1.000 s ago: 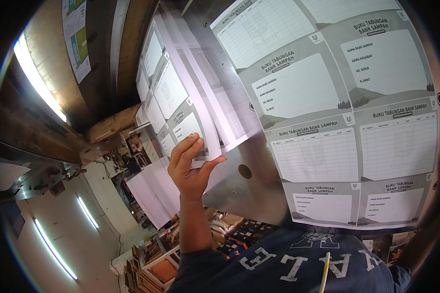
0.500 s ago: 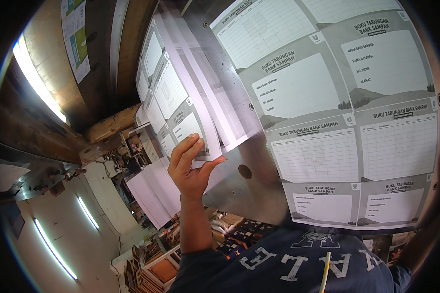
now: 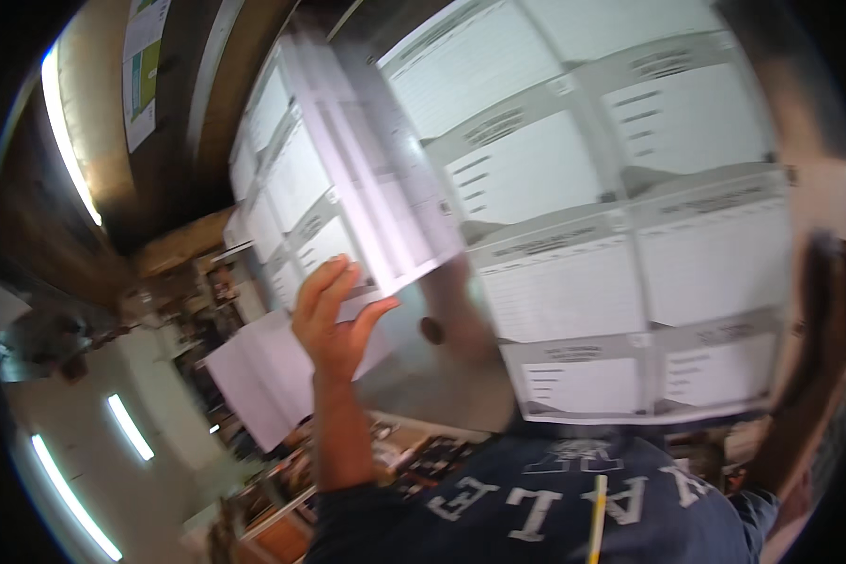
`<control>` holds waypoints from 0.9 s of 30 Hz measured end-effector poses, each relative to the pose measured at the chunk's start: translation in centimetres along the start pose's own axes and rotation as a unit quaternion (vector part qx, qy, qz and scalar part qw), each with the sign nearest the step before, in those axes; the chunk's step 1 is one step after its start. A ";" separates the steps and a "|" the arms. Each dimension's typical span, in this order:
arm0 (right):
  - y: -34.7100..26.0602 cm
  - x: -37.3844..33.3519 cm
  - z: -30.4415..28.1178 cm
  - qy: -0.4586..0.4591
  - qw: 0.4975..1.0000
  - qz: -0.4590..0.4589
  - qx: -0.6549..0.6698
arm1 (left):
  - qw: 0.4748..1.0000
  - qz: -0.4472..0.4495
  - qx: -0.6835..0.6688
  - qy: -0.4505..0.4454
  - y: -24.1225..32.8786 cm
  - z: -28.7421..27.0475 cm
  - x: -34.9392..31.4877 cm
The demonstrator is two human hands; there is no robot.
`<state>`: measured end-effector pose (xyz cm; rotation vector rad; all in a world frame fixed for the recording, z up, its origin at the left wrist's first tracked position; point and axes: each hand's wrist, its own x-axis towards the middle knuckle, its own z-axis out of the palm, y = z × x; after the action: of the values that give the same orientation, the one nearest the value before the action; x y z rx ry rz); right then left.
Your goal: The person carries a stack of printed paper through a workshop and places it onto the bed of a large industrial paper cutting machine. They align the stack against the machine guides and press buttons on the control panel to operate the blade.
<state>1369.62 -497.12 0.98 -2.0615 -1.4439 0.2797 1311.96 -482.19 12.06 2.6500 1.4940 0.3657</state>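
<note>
My left hand (image 3: 334, 315) is curled round the lower corner of a bundle of printed sheets (image 3: 305, 169), its fingers on the printed face and the thumb along the bottom edge. These sheets stand at a slant and bow toward their right edge. To their right, a large grey-and-white printed sheet (image 3: 573, 263) with rows of form panels lies against a metal surface (image 3: 461, 376). My right hand (image 3: 822, 258) is raised beyond that sheet's right edge, dark and smeared by motion; its fingers do not show clearly.
A round dark hole (image 3: 430, 329) pierces the metal plate between the sheets. Below my left hand hangs pale pinkish paper (image 3: 258, 376). Lit tubes (image 3: 73, 493) and shelving with clutter (image 3: 282, 526) stand at the lower left. Dark curved panels (image 3: 197, 113) rise at the upper left.
The whole view has shifted and blurred, with the sheets appearing farther left. My right arm has come up beside the large sheet. My left hand keeps its place at the bundle's corner.
</note>
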 end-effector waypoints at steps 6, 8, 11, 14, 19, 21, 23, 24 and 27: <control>-8.9 -1.1 -1.1 -0.137 0.970 0.168 0.106 | 0.935 -0.253 -0.248 -0.001 7.5 2.1 -9.8; -13.5 -2.8 -1.4 -0.173 0.951 0.212 0.142 | 0.681 -0.404 -0.606 -0.076 13.2 3.3 -12.2; -15.7 -4.2 0.1 -0.143 0.972 0.184 0.006 | 0.594 -0.415 -0.687 -0.043 16.7 4.1 -11.2; -16.6 -2.3 -0.4 -0.190 0.943 0.263 0.073 | 0.613 -0.334 -0.714 -0.055 17.2 5.1 -10.5; -14.9 -0.5 -1.2 -0.237 0.898 0.296 0.224 | 0.581 -0.380 -0.719 -0.046 17.9 2.7 -9.8; -14.9 0.0 -1.2 -0.252 0.870 0.317 0.282 | 0.573 -0.388 -0.721 -0.040 17.7 2.6 -10.1; -11.9 0.8 -0.5 -0.284 0.873 0.306 0.250 | 0.585 -0.404 -0.702 -0.038 18.6 2.7 -9.9; -10.8 1.3 -0.4 -0.303 0.874 0.299 0.235 | 0.592 -0.412 -0.692 -0.034 18.9 2.8 -9.6; -12.2 1.8 -0.2 -0.352 0.888 0.219 0.199 | 0.598 -0.421 -0.682 0.009 18.4 5.6 -10.7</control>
<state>1360.93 -492.77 8.53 -1.9829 -1.1069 1.5061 1323.34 -500.69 8.19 0.6440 1.2998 0.8936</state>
